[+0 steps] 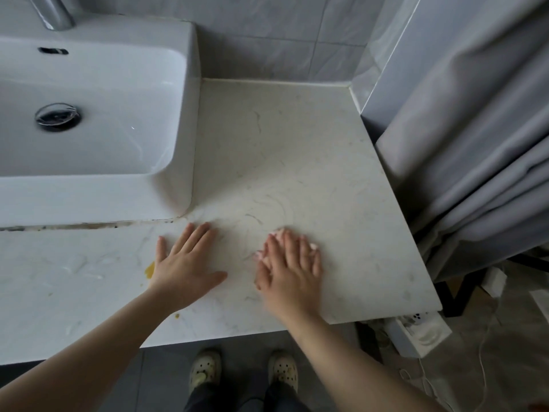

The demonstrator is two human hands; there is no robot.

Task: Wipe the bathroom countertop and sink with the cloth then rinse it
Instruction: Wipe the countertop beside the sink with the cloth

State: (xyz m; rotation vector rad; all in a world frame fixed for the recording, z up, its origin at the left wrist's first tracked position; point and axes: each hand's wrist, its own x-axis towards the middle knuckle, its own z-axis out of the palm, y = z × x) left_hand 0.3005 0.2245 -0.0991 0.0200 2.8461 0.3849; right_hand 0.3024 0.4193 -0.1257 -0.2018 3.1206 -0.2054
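Flat-fingered right hand presses cloth over countertop, lower centre; left hand rests flat; yellow stain likely next.

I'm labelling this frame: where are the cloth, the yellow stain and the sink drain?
cloth (278, 232): head view, its exposed pink top edge.
yellow stain (149, 270): head view, its middle.
sink drain (58, 117): head view, the metal stopper.

The head view looks steeply down from close above the countertop, sink at left.
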